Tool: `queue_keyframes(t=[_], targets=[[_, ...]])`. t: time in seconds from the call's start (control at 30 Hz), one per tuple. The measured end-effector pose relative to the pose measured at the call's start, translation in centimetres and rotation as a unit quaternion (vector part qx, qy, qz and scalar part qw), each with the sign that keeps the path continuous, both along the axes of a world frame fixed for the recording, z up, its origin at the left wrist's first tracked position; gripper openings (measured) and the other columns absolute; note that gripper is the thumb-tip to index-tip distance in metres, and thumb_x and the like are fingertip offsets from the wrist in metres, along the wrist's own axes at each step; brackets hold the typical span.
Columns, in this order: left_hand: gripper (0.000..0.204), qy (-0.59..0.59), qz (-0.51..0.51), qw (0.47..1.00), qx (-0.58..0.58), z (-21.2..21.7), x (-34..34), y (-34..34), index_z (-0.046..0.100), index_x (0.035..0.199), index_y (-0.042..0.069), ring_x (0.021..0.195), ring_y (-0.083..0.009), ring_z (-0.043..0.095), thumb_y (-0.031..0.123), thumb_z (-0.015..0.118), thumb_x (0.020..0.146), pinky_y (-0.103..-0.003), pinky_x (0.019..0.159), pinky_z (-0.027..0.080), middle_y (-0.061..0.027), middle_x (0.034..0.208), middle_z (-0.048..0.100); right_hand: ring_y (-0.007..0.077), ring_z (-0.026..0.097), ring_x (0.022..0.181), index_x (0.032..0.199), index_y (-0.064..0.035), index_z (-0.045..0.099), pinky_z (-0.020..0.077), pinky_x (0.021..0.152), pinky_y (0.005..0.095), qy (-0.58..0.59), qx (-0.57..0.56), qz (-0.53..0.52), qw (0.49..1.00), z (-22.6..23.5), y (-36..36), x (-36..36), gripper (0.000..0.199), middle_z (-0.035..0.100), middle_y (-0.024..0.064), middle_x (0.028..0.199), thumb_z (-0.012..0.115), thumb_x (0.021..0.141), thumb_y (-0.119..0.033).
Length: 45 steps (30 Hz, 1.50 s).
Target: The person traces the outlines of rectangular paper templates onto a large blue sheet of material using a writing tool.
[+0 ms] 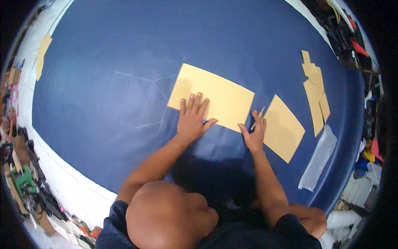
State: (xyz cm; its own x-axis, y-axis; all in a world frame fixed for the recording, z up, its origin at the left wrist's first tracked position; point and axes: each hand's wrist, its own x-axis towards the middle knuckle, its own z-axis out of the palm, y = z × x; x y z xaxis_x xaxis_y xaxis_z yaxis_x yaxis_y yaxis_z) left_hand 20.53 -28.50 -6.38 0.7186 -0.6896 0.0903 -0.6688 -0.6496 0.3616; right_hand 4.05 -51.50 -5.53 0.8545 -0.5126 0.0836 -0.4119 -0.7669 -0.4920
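A tan rectangular card template lies on a wide sheet of dark blue material. My left hand rests flat on its lower left part, fingers spread. At the template's lower right corner is my right hand, its thumb close to the edge. A thin, pale, pen-like marker sits between its fingers; its exact kind is too small to make out. Just right of that hand lies a second tan template with a slanted, curved outline. Fine pale lines are drawn on the blue material left of the first template.
Several narrow tan templates lie overlapping at the right. Below them is a greyish plastic-looking strip. Another tan piece sits on the white table surface at the far left. Cluttered goods line the outer left side.
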Motion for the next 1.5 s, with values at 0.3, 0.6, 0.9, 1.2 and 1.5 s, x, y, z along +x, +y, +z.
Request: queue_keyframes(t=[0.3,0.6,0.9,1.2,1.5], targets=[[0.082,0.018,0.011,1.000,-0.012,0.0,0.1,0.6,0.051,0.148,0.011,0.151,-0.0389,0.029,0.066,0.062,0.089,-0.070,0.119,0.015,-0.0191,0.160,0.036,0.0414,0.040,0.144,0.142,-0.0014,0.050,0.0197,0.121,0.0587,0.005,-0.003,0.014,1.000,-0.2,0.2,0.2,0.077,0.053,0.0217,0.147,0.084,0.080,-0.031],[0.083,0.023,0.017,0.999,-0.019,-0.2,0.0,0.6,0.051,0.147,0.009,0.151,-0.0394,0.028,0.066,0.065,0.087,-0.070,0.119,0.014,-0.0207,0.159,0.036,0.0417,0.042,0.142,0.141,0.0001,0.050,0.0201,0.121,0.0588,0.022,-0.006,0.015,1.000,0.1,0.3,0.4,0.077,0.053,0.0227,0.147,0.084,0.081,-0.033],[0.084,0.034,0.006,0.999,-0.002,0.4,0.3,0.3,0.049,0.149,0.008,0.152,-0.0385,0.027,0.066,0.061,0.089,-0.069,0.120,0.013,-0.0221,0.160,0.035,0.0399,0.044,0.140,0.144,-0.0033,0.050,0.0226,0.122,0.0546,0.015,-0.012,0.009,1.000,-0.4,-0.1,-0.1,0.076,0.055,0.0187,0.147,0.084,0.080,-0.027],[0.087,0.018,0.012,1.000,0.009,-0.6,-0.1,0.2,0.044,0.152,0.008,0.152,-0.0429,0.024,0.058,0.072,0.086,-0.068,0.120,0.011,-0.0230,0.164,0.028,0.0406,0.038,0.147,0.141,-0.0026,0.052,0.0190,0.123,0.0553,0.034,0.014,0.005,0.999,0.5,-0.1,0.6,0.076,0.051,0.0210,0.150,0.080,0.084,-0.044],[0.089,0.013,-0.003,1.000,0.020,-0.4,-0.2,0.3,0.043,0.153,0.008,0.154,-0.0408,0.022,0.063,0.068,0.087,-0.068,0.121,0.010,-0.0223,0.164,0.030,0.0387,0.043,0.144,0.138,-0.0027,0.055,0.0225,0.122,0.0557,-0.013,0.021,-0.009,1.000,-0.2,-0.1,-0.2,0.069,0.055,0.0185,0.147,0.080,0.085,-0.038]])
